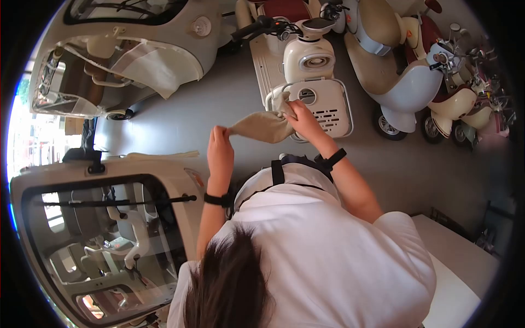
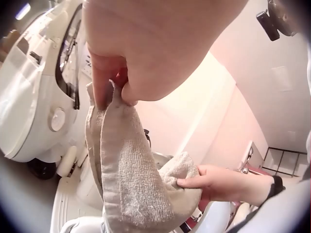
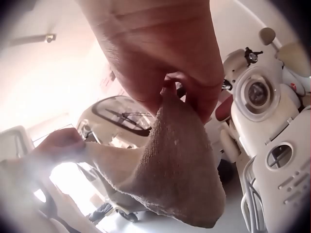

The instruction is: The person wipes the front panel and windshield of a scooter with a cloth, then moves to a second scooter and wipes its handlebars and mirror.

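Note:
A beige terry towel (image 1: pixel 265 127) hangs in the air between both hands, sagging in the middle. My left hand (image 1: pixel 221 152) pinches one end of it between thumb and fingers; in the left wrist view the cloth (image 2: pixel 143 174) drops in a fold below the fingertips. My right hand (image 1: pixel 304 119) grips the other end, where a bunched corner sticks up past the fingers. From the right wrist, the towel (image 3: pixel 177 165) hangs from the pinching fingers, with the left hand (image 3: pixel 60 144) at its far end.
In front stands a cream scooter (image 1: pixel 309 60) with a slotted front panel (image 1: pixel 328 117). More scooters (image 1: pixel 404 82) line the right side. Cream enclosed vehicles stand at the upper left (image 1: pixel 164 60) and lower left (image 1: pixel 180 180). A white table (image 1: pixel 459 251) is behind at the right.

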`<action>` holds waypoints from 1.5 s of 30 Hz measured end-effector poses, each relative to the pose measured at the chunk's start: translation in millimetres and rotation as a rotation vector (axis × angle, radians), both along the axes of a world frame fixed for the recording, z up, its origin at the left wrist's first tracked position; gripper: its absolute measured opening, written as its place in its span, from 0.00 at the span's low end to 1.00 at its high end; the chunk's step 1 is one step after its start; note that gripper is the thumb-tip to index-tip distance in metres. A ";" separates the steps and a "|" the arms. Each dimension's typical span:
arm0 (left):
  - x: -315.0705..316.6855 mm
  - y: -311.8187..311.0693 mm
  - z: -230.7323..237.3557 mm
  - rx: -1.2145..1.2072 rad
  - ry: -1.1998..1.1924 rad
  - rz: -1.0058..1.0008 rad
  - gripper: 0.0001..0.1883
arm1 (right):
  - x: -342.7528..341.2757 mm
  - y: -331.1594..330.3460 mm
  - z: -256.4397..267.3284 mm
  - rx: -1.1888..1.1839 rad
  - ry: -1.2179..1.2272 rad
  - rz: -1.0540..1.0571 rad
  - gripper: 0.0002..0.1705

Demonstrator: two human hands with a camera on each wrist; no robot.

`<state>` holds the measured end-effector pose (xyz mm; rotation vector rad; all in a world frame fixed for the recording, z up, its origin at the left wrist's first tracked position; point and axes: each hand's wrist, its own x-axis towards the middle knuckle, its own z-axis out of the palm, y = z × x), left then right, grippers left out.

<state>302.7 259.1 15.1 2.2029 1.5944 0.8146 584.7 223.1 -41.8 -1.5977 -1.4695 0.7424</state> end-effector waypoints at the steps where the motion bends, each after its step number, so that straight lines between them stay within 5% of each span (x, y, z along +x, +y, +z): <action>1: 13.7 18.3 7.1 0.042 0.004 -0.086 0.04 | 8.8 0.2 -1.0 -0.004 0.005 -0.014 0.21; 3: 36.5 56.1 21.2 0.079 0.015 -0.190 0.04 | 22.2 1.8 -4.6 0.035 0.019 -0.130 0.20; 7: 71.9 152.0 55.3 0.532 0.046 -0.295 0.05 | 40.8 30.0 6.8 0.014 0.021 -0.279 0.20; 10: 106.3 210.2 95.3 0.500 -0.152 -0.277 0.06 | 40.4 64.1 63.2 0.009 0.120 -0.384 0.21; 13: 144.0 269.6 90.8 0.511 -0.253 -0.309 0.07 | 39.2 113.3 59.4 0.285 0.114 -0.497 0.24; 16: 165.3 322.8 35.1 0.414 0.018 -0.531 0.13 | 35.8 153.4 51.8 0.222 0.108 -0.560 0.25; 23: 174.2 373.4 -37.6 0.211 0.127 -0.703 0.17 | 20.0 206.7 29.0 0.066 0.127 -0.542 0.23; 32: 209.9 397.9 -22.2 0.152 0.128 -0.862 0.17 | 50.4 247.5 81.7 0.216 -0.087 -0.849 0.16; 36: 187.2 402.7 -10.4 0.019 0.140 -0.895 0.17 | 44.4 247.5 87.8 0.280 -0.255 -0.794 0.17; 38: 175.7 405.5 -0.8 -0.085 0.085 -0.847 0.16 | 24.3 244.4 98.9 0.045 0.026 -0.730 0.19; 41: 166.4 407.4 -1.0 -0.109 -0.103 -0.926 0.13 | 2.1 248.6 86.9 0.032 0.044 -0.580 0.22; 45: 162.8 411.7 11.7 -0.139 -0.149 -0.986 0.09 | -24.0 263.4 65.3 0.029 -0.069 -0.653 0.28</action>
